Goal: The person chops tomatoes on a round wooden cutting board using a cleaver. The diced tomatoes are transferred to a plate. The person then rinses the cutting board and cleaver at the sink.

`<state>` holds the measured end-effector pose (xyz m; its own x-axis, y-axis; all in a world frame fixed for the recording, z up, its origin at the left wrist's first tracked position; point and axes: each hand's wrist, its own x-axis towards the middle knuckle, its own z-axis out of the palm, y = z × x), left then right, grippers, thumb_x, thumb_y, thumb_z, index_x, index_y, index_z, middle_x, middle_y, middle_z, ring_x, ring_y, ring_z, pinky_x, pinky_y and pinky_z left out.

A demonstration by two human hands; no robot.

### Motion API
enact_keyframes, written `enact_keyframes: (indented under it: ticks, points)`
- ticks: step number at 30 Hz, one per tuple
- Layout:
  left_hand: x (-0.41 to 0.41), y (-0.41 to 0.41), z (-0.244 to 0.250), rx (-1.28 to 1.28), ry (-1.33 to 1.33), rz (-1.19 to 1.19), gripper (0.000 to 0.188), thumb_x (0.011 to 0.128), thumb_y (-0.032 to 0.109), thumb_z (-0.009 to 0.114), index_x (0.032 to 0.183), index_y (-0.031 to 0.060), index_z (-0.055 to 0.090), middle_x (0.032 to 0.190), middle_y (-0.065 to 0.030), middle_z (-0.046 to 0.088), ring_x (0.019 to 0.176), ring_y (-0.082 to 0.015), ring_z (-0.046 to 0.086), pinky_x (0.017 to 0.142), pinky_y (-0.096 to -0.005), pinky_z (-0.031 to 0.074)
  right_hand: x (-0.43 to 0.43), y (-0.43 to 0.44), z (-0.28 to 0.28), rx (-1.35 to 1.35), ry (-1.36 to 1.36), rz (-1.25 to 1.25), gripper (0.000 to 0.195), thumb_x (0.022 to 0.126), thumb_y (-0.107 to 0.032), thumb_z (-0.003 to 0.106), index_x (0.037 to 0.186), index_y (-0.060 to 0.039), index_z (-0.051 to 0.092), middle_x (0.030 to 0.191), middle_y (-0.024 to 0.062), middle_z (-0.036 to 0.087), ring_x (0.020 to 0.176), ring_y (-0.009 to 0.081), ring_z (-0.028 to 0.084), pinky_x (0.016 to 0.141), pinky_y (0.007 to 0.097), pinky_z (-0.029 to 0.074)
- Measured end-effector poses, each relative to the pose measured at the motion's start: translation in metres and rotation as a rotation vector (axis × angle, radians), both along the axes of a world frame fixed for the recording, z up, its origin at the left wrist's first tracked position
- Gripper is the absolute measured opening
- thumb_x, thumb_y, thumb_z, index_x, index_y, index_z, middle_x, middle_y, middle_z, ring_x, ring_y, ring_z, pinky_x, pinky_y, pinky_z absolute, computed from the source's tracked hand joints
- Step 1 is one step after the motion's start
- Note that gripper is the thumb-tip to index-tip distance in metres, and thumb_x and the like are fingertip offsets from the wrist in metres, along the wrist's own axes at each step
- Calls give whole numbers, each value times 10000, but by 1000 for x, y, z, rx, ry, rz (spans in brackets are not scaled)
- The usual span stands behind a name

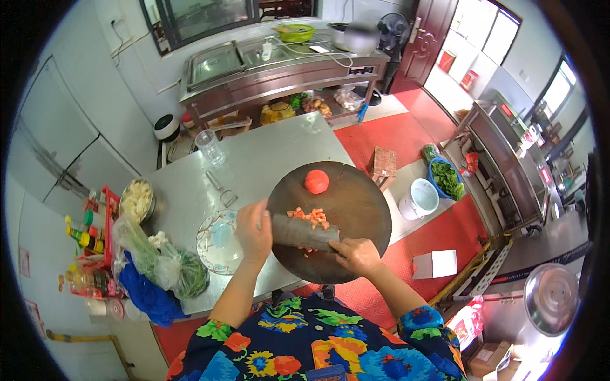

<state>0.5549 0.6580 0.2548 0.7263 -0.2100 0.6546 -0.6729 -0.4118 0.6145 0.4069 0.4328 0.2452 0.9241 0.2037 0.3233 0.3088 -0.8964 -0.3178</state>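
A dark cleaver [302, 232] lies low over a round wooden chopping board [362, 205]. My right hand [358, 255] grips it at its right end. At the blade's left end is my left hand [255, 229], fingers raised beside the blade's edge; whether it touches the blade is hard to tell. Diced tomato [312, 217] lies along the far side of the blade, with a few bits on the near side. Farther back on the board sits a whole peeled tomato [317, 181]. A patterned plate [217, 247] stands left of the board, partly behind my left hand.
On the steel table [257, 147] are a peeler [221, 189], a glass jug [210, 148], a bowl of pale vegetable pieces [137, 201], bagged greens [188, 276] and a blue cloth [145, 293]. A white bucket [419, 199] and a wooden stool [382, 164] stand right of the table.
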Motion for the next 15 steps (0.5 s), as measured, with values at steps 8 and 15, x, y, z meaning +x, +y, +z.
enact_keyframes:
  ticks: [8, 15]
  points:
    - [-35, -27, -34, 833, 43, -886, 689, 925, 520, 370, 1432, 58, 304, 1501, -110, 268, 1401, -328, 186, 1120, -558, 42, 0, -12, -14, -218, -56, 237, 303, 744, -214, 605, 1023, -94, 610, 740, 48, 589, 652, 225, 619, 586, 352, 502]
    - [-5, -51, -54, 933, 131, -824, 664, 932, 474, 383, 1460, 93, 253, 1524, -101, 227, 1423, -320, 126, 1134, -524, 15, -11, -33, -11, -323, -125, 284, 278, 708, -211, 639, 974, -133, 637, 690, 4, 541, 618, 189, 593, 562, 321, 483]
